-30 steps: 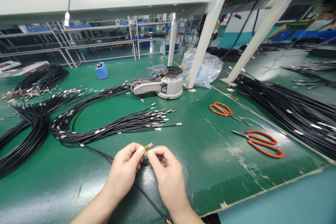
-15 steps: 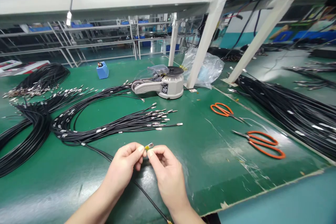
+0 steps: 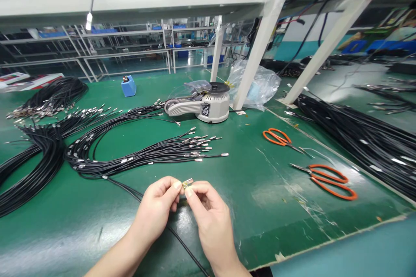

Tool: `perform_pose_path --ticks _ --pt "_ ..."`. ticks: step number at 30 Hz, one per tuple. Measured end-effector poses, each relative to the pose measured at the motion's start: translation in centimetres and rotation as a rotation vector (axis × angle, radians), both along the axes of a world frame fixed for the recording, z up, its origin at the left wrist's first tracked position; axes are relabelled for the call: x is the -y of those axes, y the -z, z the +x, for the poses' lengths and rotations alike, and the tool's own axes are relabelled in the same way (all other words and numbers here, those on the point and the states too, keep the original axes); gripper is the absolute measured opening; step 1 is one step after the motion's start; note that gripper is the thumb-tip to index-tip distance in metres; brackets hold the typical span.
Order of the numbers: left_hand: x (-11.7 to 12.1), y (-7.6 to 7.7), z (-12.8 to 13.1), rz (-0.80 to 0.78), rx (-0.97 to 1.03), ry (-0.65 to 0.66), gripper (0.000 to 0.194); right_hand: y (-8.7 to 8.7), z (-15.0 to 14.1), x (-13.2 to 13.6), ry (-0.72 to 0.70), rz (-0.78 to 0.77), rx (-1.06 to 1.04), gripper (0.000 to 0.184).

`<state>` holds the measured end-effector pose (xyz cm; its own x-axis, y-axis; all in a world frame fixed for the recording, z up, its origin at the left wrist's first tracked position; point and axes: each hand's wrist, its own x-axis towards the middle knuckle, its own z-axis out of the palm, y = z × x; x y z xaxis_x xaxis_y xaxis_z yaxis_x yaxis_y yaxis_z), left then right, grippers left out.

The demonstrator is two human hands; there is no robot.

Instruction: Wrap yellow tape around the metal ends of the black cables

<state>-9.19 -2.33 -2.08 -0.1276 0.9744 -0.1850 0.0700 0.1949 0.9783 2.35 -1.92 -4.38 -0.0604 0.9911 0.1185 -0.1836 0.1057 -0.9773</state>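
Note:
My left hand [image 3: 158,208] and my right hand [image 3: 209,216] meet over the green bench top [image 3: 260,190] near its front edge. Both pinch the metal tip [image 3: 187,182] of one thin black cable [image 3: 125,187], which has a bit of yellow on it. The cable runs left from my fingers and another stretch passes under my wrists toward the front edge. Just beyond my hands lies a bundle of black cables with metal ends [image 3: 152,153].
A grey tape dispenser [image 3: 203,104] stands behind the bundle. Two orange-handled scissors [image 3: 279,137] [image 3: 328,175] lie to the right. More black cable heaps fill the left [image 3: 35,156] and far right [image 3: 364,138]. White frame posts [image 3: 260,39], a plastic bag [image 3: 260,84] and a blue box [image 3: 128,86] stand behind.
My fingers have shifted slightly on the cable tip, which now points flatter. The view has drifted a little; nothing else on the bench has moved.

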Motion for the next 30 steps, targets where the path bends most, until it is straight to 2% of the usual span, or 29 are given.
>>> perform_pose_path --ticks 9,17,30 --pt "0.28 0.34 0.1 0.021 -0.127 -0.017 0.03 0.41 -0.04 0.2 0.035 0.055 0.035 0.012" --pt "0.75 0.35 0.73 0.172 -0.368 -0.076 0.026 0.62 0.05 0.12 0.05 0.039 0.036 0.011" --pt "0.72 0.52 0.62 0.314 -0.458 -0.057 0.018 0.8 0.16 -0.05 0.08 0.051 0.069 0.011"
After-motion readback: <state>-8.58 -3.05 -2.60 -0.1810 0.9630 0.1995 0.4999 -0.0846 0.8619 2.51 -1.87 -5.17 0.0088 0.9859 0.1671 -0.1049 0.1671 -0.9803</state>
